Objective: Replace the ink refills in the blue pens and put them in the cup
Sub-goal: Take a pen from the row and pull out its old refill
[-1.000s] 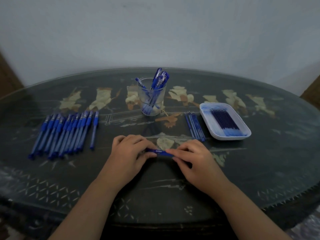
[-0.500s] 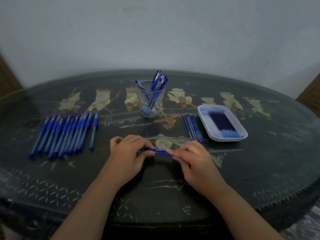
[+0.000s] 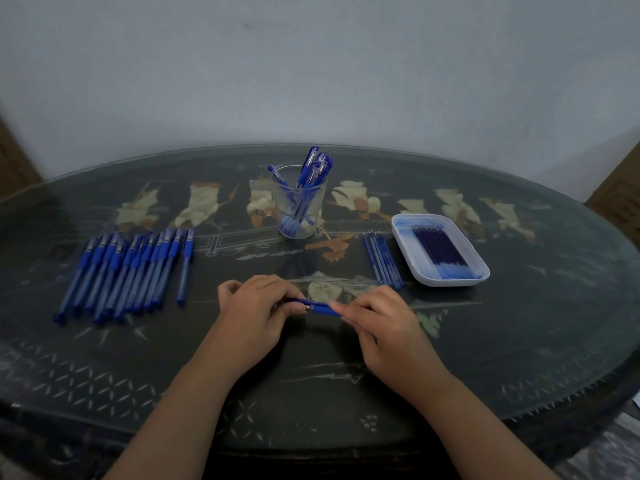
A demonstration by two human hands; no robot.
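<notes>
Both ends of the slim blue plastic pen [image 3: 320, 308] are hidden inside fingers. The left hand [image 3: 256, 306] is curled round one end and pinches it between thumb and forefinger. The right hand [image 3: 381, 322] pinches the other end with its fingertips. Only a short middle stretch of the pen shows, held crosswise over the dark oval glass-topped table [image 3: 519, 341], a little in from the middle of its near edge. A small pale spot sits on the pen at the left thumb tip, but it is too small to tell whether the barrel is parted there. Both forearms are cut off by the bottom of the view.

Toward the middle of the far edge stands the clear glass cup [image 3: 299, 211], with several blue pens upright in it; their number is hard to make out. Toward the left edge lies a row of blue pens [image 3: 128, 271], side by side and partly overlapping. Toward the right edge a white rectangular plastic tray [image 3: 403, 237] holds dark blue ink refills [image 3: 440, 249]. A small bundle of loose blue refills [image 3: 382, 261] lies just beside the tray's left side.

Compared with half a second ago, both hands keep their grip in the same place, and the pale spot was not visible then. The cup, row, tray and loose bundle lie as before.
</notes>
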